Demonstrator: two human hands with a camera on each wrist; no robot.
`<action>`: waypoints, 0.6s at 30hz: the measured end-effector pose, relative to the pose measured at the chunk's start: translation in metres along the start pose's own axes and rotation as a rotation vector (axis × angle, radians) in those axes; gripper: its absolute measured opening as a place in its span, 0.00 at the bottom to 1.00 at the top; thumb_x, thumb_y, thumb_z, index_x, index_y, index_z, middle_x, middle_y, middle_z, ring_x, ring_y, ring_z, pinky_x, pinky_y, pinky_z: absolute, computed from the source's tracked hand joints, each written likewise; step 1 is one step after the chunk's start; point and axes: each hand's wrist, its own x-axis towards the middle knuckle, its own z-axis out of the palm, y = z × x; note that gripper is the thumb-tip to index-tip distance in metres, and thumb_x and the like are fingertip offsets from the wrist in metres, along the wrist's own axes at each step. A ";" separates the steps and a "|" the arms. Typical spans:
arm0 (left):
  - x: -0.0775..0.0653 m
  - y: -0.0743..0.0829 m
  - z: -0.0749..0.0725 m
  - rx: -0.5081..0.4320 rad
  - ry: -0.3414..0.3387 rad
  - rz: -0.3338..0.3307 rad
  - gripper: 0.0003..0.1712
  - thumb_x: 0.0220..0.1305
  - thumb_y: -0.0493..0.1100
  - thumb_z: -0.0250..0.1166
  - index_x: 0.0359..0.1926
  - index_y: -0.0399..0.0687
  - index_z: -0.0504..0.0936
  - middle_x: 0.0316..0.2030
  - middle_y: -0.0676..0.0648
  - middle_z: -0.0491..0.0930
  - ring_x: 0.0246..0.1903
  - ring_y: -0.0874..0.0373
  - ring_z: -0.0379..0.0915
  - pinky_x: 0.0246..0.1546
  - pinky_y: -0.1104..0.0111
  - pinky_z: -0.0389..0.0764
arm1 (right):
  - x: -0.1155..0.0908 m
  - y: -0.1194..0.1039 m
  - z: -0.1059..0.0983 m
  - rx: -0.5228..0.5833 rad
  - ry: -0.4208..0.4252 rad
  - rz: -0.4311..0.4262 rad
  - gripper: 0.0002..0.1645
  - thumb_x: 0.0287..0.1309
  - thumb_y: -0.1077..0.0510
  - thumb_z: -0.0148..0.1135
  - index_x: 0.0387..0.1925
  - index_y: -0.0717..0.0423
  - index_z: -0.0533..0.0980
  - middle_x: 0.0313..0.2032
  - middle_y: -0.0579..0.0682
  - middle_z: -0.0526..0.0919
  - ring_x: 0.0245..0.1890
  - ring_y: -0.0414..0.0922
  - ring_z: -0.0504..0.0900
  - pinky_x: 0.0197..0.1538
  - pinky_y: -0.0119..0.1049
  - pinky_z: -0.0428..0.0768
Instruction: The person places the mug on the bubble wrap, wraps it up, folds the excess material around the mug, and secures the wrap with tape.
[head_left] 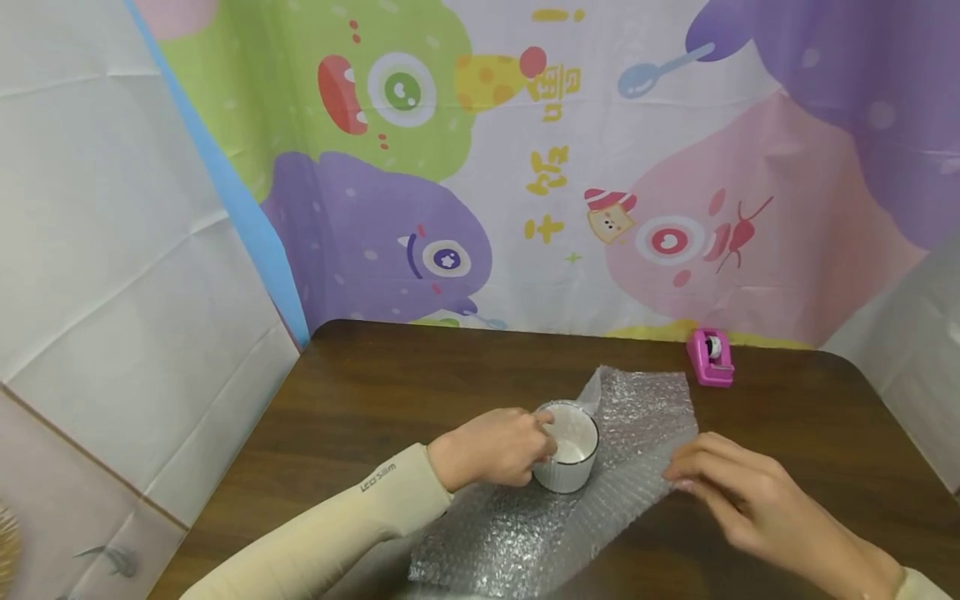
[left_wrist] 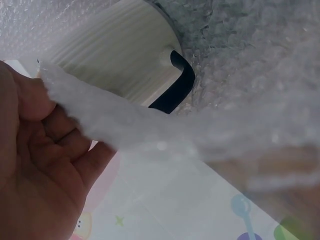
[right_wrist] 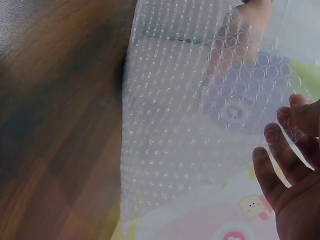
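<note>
The cup (head_left: 566,473) stands between the left hand (head_left: 506,446) and the right hand (head_left: 738,487), right up against the left hand's fingers. Its top faces up, and its dark handle (left_wrist: 182,87) shows close up from the left wrist. The wrap (head_left: 645,404) lies under the cup and sticks out around it, and one side is lifted up to the right hand. The left hand has bent fingers at the cup's rim, and close up it seems to pinch an edge of the wrap too. The right hand pinches an edge of the wrap with thumb and fingers, above the desk (head_left: 352,392). I think the step now is pulling the wrap up to go round the cup. Much of the cup is bare, so this job looks only just begun. The next move calls for the left hand to steady the cup so it can't tip, and for the right hand to fold its side over, nice and snug. Ahead of the right hand, just beside the wrap's far end, sits a pink tape holder (head_left: 702,362). Past both hands hangs a bright cloth (head_left: 525,279).
</note>
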 end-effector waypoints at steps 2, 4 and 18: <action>0.000 0.000 0.000 -0.008 -0.004 -0.006 0.06 0.61 0.38 0.65 0.29 0.55 0.82 0.28 0.59 0.75 0.30 0.64 0.62 0.32 0.72 0.73 | 0.000 0.000 0.000 -0.017 -0.007 0.010 0.18 0.78 0.56 0.52 0.37 0.61 0.83 0.37 0.47 0.82 0.41 0.33 0.78 0.44 0.19 0.78; 0.000 0.000 -0.001 -0.011 -0.006 -0.010 0.06 0.61 0.38 0.65 0.30 0.55 0.83 0.28 0.58 0.75 0.30 0.64 0.63 0.31 0.72 0.74 | 0.001 0.000 0.001 -0.020 -0.006 0.010 0.19 0.78 0.55 0.51 0.36 0.61 0.83 0.37 0.47 0.82 0.41 0.34 0.78 0.43 0.19 0.78; -0.002 0.001 -0.002 0.001 0.002 -0.012 0.06 0.56 0.37 0.65 0.28 0.56 0.82 0.27 0.58 0.73 0.28 0.64 0.63 0.29 0.72 0.74 | 0.012 0.002 0.002 0.022 -0.002 -0.027 0.16 0.77 0.58 0.53 0.38 0.63 0.83 0.37 0.49 0.83 0.41 0.36 0.79 0.46 0.21 0.79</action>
